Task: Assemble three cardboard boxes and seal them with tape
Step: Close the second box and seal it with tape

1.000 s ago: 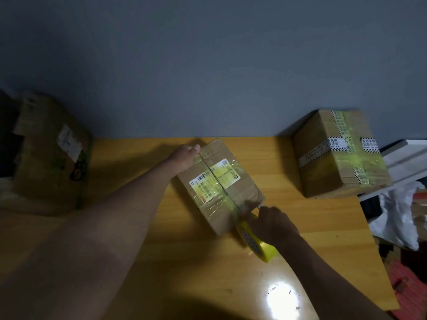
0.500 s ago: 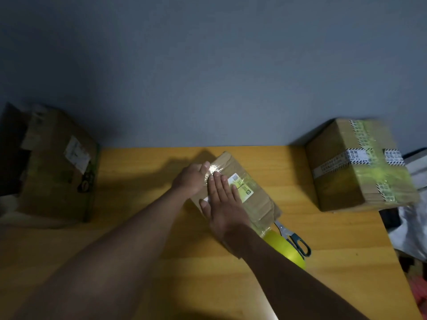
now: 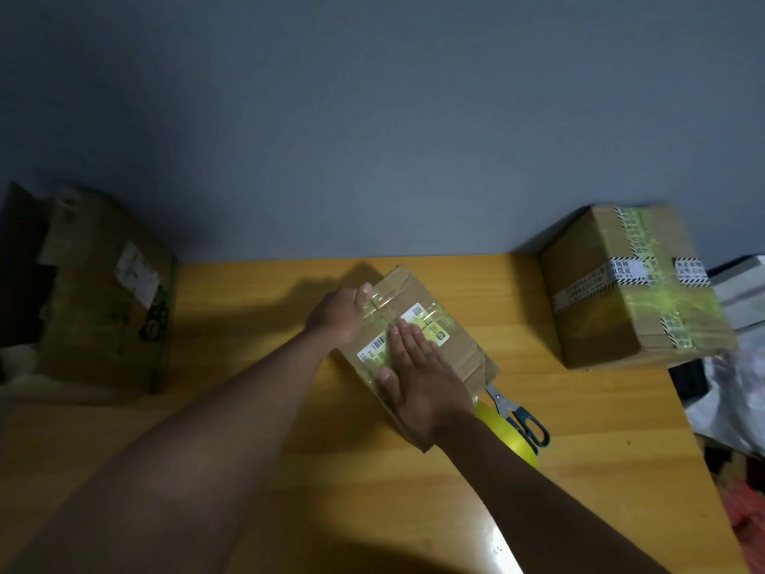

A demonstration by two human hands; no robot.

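Observation:
A small cardboard box (image 3: 453,345) with white and yellow labels lies at the middle of the wooden table (image 3: 248,408), clear tape along its top seam. My left hand (image 3: 337,314) holds the box's far left corner, thumb on top. My right hand (image 3: 418,379) lies flat on the taped seam, fingers straight. A yellow tape roll (image 3: 511,439) sits just behind my right wrist, partly hidden. Scissors (image 3: 519,416) with dark handles lie next to the roll.
A larger taped box (image 3: 629,287) stands at the table's back right. Another cardboard box (image 3: 103,292) stands at the left end. White bags (image 3: 737,391) and clutter lie beyond the right edge. A grey wall backs the table.
My right hand let go of the yellow tape roll at the box's near end and moved onto the box top, then slid back toward me along the seam. The left hand stayed put.

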